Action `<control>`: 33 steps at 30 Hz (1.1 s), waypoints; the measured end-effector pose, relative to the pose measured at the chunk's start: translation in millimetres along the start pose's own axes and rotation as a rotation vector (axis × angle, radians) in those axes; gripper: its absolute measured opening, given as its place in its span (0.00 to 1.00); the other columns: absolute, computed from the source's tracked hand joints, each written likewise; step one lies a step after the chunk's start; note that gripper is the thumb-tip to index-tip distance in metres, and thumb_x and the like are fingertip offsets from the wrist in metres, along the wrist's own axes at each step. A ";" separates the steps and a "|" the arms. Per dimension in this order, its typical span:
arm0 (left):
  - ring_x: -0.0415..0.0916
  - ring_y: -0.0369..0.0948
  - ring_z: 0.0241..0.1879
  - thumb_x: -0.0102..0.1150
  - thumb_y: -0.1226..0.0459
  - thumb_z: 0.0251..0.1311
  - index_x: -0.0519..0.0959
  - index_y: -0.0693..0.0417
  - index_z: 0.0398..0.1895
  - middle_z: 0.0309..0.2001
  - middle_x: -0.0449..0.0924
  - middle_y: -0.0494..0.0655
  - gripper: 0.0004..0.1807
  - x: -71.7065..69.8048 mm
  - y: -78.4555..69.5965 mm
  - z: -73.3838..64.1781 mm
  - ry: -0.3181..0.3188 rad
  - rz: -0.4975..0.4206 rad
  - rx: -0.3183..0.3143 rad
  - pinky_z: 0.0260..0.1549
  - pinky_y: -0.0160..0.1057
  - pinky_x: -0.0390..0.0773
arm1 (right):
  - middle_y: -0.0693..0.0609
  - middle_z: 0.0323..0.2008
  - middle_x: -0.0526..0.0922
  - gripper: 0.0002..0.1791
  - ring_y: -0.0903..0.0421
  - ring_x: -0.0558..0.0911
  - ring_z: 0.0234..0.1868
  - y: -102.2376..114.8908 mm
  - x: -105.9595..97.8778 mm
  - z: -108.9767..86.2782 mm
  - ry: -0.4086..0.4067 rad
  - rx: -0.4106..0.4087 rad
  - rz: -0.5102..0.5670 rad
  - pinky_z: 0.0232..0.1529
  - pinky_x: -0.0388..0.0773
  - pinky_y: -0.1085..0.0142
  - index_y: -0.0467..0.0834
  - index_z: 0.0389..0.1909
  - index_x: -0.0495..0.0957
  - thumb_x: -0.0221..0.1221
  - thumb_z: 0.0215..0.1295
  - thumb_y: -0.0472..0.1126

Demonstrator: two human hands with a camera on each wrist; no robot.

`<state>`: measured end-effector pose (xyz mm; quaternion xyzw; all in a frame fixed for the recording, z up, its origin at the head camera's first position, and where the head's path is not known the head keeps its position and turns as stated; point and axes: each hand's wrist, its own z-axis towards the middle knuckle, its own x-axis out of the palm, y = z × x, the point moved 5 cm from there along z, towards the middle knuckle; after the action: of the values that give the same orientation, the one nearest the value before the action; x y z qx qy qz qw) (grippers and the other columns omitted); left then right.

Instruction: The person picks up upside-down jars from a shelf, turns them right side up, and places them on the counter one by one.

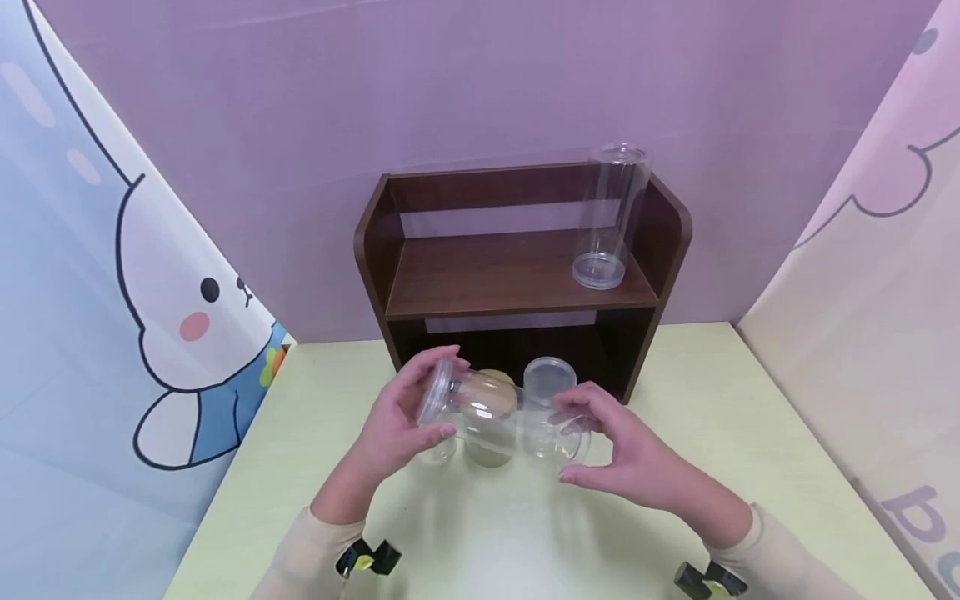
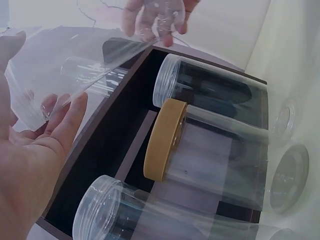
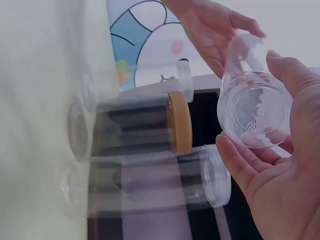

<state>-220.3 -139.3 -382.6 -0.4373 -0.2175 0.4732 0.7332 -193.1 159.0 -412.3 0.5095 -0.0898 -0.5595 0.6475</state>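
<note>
Both hands hold a clear plastic jar [image 1: 480, 410] on its side above the table. My left hand [image 1: 393, 425] grips its lidded end, thumb below and fingers above. At the other end, my right hand [image 1: 626, 454] curls its fingers and thumb round the round base [image 3: 260, 109]. Behind the held jar, a wider clear jar with a tan lid [image 2: 165, 140] stands on the table. Clear-lidded jars flank it: one on the right [image 1: 550, 379], and one on the left [image 2: 97, 210] that the left hand and held jar mostly hide in the head view.
A dark brown two-tier shelf [image 1: 517, 271] stands at the back of the pale table [image 1: 757, 433]. On its upper board, at the right, a tall clear jar [image 1: 611, 212] stands upright. A purple cloth [image 1: 480, 83] hangs behind, with printed cloths at both sides.
</note>
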 end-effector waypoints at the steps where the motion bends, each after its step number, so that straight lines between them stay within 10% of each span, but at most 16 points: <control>1: 0.78 0.53 0.68 0.78 0.65 0.66 0.67 0.61 0.80 0.69 0.74 0.70 0.43 -0.3 -0.1 0.2 -0.004 0.020 -0.005 0.65 0.50 0.84 | 0.43 0.63 0.78 0.42 0.44 0.84 0.63 -0.5 2.7 -0.7 0.006 0.000 0.003 0.63 0.84 0.61 0.38 0.72 0.71 0.82 0.59 0.32; 20: 0.79 0.52 0.67 0.79 0.55 0.67 0.70 0.61 0.80 0.69 0.79 0.56 0.43 8.8 -2.0 10.2 0.002 -0.026 0.057 0.65 0.45 0.83 | 0.38 0.64 0.79 0.45 0.43 0.85 0.63 -14.6 33.3 -6.1 0.033 0.057 0.073 0.65 0.84 0.56 0.45 0.75 0.67 0.82 0.62 0.39; 33: 0.79 0.55 0.65 0.80 0.52 0.67 0.72 0.56 0.79 0.70 0.77 0.64 0.42 12.2 1.2 10.9 -0.003 0.037 0.022 0.62 0.48 0.84 | 0.54 0.64 0.81 0.46 0.51 0.83 0.64 -19.5 37.5 -9.3 0.032 0.114 -0.050 0.69 0.79 0.61 0.43 0.75 0.68 0.83 0.60 0.42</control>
<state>-223.3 -123.5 -379.0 -0.4324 -0.2054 0.4897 0.7287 -185.6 136.4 -448.4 0.5564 -0.0984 -0.5614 0.6046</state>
